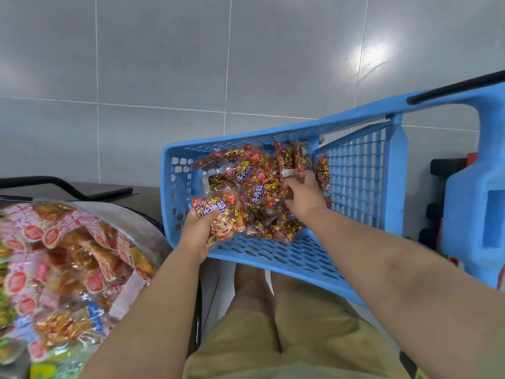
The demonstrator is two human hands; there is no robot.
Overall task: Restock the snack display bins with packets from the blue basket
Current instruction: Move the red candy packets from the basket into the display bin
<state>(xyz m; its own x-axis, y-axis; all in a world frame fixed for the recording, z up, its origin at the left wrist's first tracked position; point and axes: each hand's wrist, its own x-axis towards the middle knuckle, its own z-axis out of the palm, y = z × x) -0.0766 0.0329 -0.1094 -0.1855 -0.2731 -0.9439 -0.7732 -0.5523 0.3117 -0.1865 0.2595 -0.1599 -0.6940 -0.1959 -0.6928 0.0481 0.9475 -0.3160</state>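
Note:
The blue basket [273, 258] stands in front of me, tilted, with several red and gold candy packets [257, 184] heaped inside it. My left hand [195, 236] grips one packet [218, 217] at the heap's near left corner. My right hand [302, 196] reaches into the heap at the right, fingers curled over the packets, pinching the edge of an upright one [289, 160]. At the left, a display bin [131, 220] holds several pink and orange snack packets [71, 263].
The basket's black handle [451, 87] and blue frame [475, 214] rise at the right. A dark counter [109, 192] runs behind the bin. Grey tiled floor [191, 64] lies beyond. My knees in khaki shorts [287, 337] are below the basket.

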